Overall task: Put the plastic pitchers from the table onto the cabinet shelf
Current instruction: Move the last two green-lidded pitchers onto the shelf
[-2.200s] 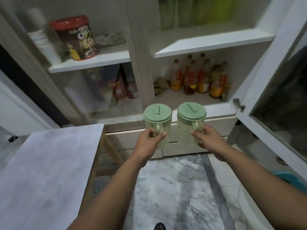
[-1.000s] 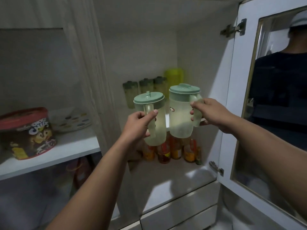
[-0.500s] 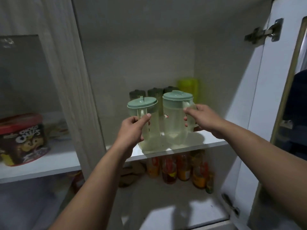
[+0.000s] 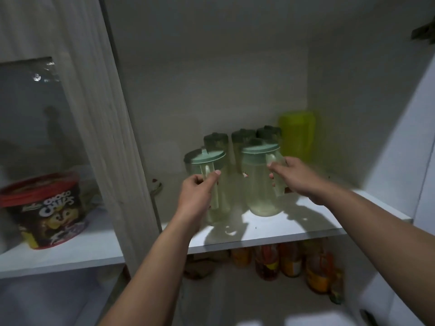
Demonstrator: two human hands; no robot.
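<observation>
Both green-lidded pitchers stand on the cabinet shelf, placement nearly complete. Left hand grips the left pitcher handle; right hand grips the right pitcher handle. Remaining: release, withdraw.

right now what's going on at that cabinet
A person is putting two pale green plastic pitchers on the cabinet shelf. The left hand grips the left pitcher by its handle; the right hand holds the handle of the right pitcher. Both pitchers appear to rest on the shelf, in front of other lidded containers.
</observation>
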